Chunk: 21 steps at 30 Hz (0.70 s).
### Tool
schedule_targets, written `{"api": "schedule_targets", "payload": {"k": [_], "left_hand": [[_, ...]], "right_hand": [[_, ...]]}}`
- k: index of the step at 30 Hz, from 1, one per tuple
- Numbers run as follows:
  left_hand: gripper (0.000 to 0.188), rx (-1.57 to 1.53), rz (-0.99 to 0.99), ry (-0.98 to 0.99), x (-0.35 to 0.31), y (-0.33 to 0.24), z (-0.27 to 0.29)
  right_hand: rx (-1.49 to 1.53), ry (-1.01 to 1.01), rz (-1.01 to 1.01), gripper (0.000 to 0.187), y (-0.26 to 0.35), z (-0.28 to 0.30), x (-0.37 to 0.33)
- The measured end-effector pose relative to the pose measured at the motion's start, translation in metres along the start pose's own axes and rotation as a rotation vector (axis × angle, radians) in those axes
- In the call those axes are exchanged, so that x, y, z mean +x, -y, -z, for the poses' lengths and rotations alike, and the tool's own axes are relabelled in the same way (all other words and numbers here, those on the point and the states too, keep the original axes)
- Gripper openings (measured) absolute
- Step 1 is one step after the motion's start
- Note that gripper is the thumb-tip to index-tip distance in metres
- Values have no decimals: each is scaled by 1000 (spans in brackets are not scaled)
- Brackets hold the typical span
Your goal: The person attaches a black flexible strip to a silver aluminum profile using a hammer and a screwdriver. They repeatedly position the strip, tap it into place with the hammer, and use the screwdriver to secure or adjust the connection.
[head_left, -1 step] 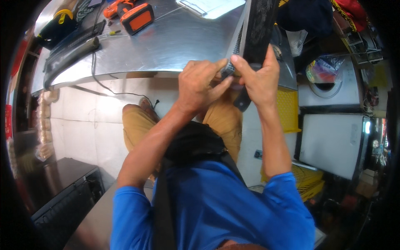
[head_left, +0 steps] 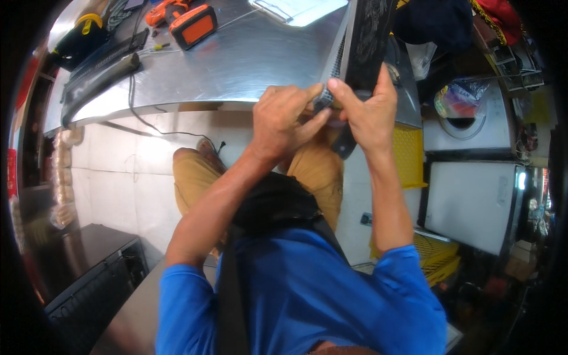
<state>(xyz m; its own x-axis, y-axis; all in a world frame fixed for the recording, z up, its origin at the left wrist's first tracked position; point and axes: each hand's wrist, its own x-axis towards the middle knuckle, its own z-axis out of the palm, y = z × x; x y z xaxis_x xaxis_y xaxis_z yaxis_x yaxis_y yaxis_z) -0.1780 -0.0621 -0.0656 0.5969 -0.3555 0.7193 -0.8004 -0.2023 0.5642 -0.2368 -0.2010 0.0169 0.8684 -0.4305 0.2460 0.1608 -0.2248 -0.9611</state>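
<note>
Left hand (head_left: 281, 118): thumb and fingers pinching the ridged grey strip (head_left: 323, 99) near its lower end, likely for fine control.
Right hand (head_left: 374, 118): grasping the lower part of the long dark bar (head_left: 368, 47), thumb close to the strip, probably bracing it.
Bar position: slanted above the lap and past the desk (head_left: 254, 68) edge, apparently for easy reach; whether it rests there, I cannot tell.
Farther desk: orange power tool (head_left: 193, 27) and clipboard (head_left: 302, 10) lie apart, seemingly leaving working room.
</note>
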Motion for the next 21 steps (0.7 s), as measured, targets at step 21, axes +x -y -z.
{"api": "schedule_targets", "payload": {"k": [21], "left_hand": [[49, -86, -286, 36, 4, 1, 13]], "right_hand": [[72, -15, -146, 48, -6, 30, -26]]}}
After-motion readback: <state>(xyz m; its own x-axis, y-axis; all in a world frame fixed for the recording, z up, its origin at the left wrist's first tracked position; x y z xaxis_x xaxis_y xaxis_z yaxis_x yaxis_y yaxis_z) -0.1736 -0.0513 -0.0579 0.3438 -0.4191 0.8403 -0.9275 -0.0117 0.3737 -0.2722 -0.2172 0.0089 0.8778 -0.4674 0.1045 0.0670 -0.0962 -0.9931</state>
